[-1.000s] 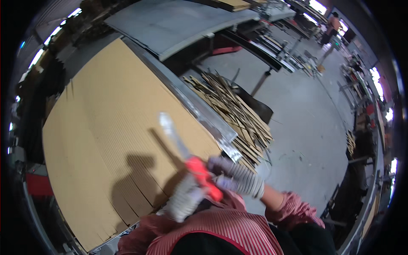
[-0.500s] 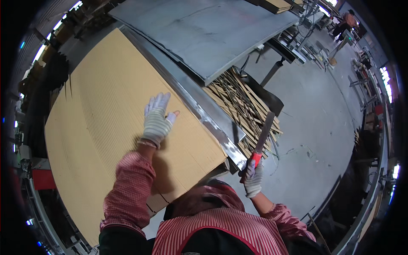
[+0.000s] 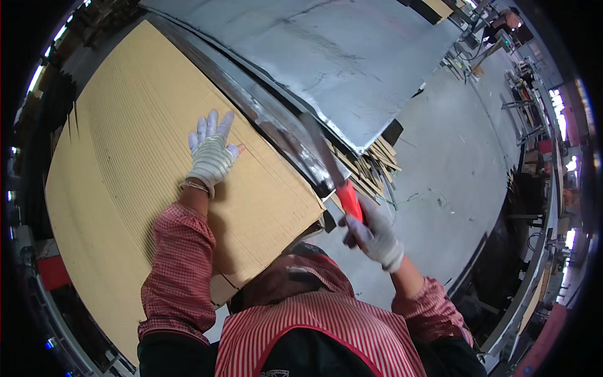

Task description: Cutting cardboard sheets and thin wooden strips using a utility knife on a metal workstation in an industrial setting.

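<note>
A large sheet of tan corrugated cardboard [image 3: 138, 125] lies under my left hand [image 3: 212, 151], in a striped work glove. Its palm rests flat with the fingers spread, and a bare fingertip shows at the thumb. My right hand [image 3: 377, 237], gloved as well, is closed round the red handle of a long, straight-bladed knife [image 3: 350, 200]. Its blade points up and away to the left, over the worn metal strip [image 3: 286, 141] along the cardboard's right edge. The blade is slightly blurred; whether it touches the strip I cannot tell.
Beyond the strip stands a table with a grey sheet top [image 3: 339, 69]. Narrow offcut strips [image 3: 377, 164] are piled beneath its near corner. Grey floor [image 3: 440, 157] stretches to the right, toward racks and machinery. Another person [image 3: 502, 25] is far off at upper right.
My right hand has lifted the knife up and left, from beside the strip's near end to over it. My left hand stays flat on the cardboard. The whole view has shifted slightly.
</note>
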`<state>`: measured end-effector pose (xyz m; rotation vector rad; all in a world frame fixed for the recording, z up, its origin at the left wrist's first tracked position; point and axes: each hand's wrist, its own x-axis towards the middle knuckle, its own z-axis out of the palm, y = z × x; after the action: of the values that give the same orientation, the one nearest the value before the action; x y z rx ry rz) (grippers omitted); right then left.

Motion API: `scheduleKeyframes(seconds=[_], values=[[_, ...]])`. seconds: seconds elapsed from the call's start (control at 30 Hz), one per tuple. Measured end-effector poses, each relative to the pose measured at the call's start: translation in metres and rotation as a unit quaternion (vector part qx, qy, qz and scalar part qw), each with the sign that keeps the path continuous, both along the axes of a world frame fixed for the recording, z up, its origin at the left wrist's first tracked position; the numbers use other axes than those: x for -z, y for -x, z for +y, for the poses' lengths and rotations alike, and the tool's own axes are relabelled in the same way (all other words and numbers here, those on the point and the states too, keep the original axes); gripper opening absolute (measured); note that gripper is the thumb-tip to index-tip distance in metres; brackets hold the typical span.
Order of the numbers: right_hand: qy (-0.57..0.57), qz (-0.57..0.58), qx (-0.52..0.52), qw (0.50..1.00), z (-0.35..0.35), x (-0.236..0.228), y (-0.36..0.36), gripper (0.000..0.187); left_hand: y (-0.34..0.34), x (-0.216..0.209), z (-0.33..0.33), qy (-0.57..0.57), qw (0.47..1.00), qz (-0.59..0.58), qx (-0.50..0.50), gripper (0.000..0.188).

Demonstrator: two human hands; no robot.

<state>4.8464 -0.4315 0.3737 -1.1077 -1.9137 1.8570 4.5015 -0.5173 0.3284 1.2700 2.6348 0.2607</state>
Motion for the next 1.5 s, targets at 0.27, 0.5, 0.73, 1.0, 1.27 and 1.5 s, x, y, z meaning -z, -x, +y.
scheduleKeyframes(seconds=[0.27,0.5,0.73,1.0,1.27,1.5], values=[[-0.016,-0.181,-0.178,0.967,-0.029,-0.017,-0.041,0.050,0.000,-0.006,0.003,0.007,1.000,-0.028,0.009,0.074],[0.045,-0.146,-0.138,0.979,-0.033,-0.015,-0.035,0.047,0.003,-0.004,0.005,0.011,1.000,-0.020,0.005,0.074],[0.112,-0.154,-0.084,0.978,-0.045,0.034,-0.048,0.059,0.005,-0.004,0.006,0.005,1.000,-0.014,0.016,0.075],[-0.163,-0.172,-0.212,0.948,-0.054,0.004,-0.045,0.068,-0.001,-0.008,0.006,0.009,1.000,-0.020,0.007,0.074],[-0.255,-0.272,-0.234,0.898,-0.045,-0.022,-0.022,0.059,-0.001,-0.004,0.005,0.007,1.000,-0.002,0.009,0.073],[-0.265,-0.294,-0.242,0.886,-0.037,-0.044,-0.029,0.057,0.004,0.001,0.005,-0.007,1.000,0.007,0.016,0.073]])
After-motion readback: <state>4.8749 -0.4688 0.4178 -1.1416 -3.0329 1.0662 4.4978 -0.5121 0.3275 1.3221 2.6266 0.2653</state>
